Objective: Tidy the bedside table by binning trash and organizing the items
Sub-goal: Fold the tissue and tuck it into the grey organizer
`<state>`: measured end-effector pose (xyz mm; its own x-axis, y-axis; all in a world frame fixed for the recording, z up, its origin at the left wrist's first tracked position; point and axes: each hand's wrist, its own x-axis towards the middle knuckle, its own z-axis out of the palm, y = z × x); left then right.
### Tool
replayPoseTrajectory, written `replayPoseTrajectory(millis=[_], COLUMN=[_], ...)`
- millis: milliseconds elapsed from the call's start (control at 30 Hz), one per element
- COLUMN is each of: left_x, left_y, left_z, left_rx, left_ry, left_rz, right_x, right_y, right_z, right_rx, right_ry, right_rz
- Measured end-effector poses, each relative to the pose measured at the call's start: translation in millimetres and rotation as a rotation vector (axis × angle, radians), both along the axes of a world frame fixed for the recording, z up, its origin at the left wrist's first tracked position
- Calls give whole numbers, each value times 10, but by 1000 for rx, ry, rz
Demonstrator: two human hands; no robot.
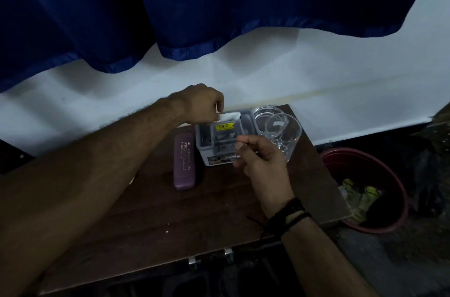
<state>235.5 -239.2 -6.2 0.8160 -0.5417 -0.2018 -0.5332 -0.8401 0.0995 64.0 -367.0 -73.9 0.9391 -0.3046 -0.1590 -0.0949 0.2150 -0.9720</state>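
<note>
step: organizing, white paper [230, 116] going into grey organizer box [225, 137].
left hand [203, 103]: pinched on the paper at box's back edge.
right hand [261, 160]: curled before box, contents unclear.
next: i'd push paper down.

Two clear glass cups [280, 131] at two o'clock; one grey plastic compartment organizer [219, 141] at centre; one purple oblong case [184, 161] at nine o'clock; one red round bin [365, 187] at four o'clock.
</note>
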Motion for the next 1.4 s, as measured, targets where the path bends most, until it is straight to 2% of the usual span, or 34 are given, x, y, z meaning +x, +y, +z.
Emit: replayPoseTrajectory(millis=[567,700,833,900,967,1067,1167,1400], left_x=[-210,-611,-1061,-1219,-1343,-1457,-1500,-1449], left_y=[-46,-76,-178,-264,-377,-565,-723,-808], left_z=[-47,38,87,81,35,-94,-195,-324], left_rx=[50,-62,-150,-246,-378,-515,-512,-582], left_ry=[-86,-115,-116,-98,-55,97,145,131], left_rz=[28,44,32,55,113,194,232,290], right_x=[-40,-166,-372,-471,-534,-527,-419,-48], right_y=[-84,-182,-393,-575,-769,-932,-925,-811], right_z=[27,190,303,344,327,152,-69,-306], right_rx=[-2,-129,-336,-419,-511,-647,-685,-788], right_ry=[-15,-103,-356,-416,-378,-194,-30,55], right_rz=[-10,-4,-171,-255,-297,-213,-90,-35])
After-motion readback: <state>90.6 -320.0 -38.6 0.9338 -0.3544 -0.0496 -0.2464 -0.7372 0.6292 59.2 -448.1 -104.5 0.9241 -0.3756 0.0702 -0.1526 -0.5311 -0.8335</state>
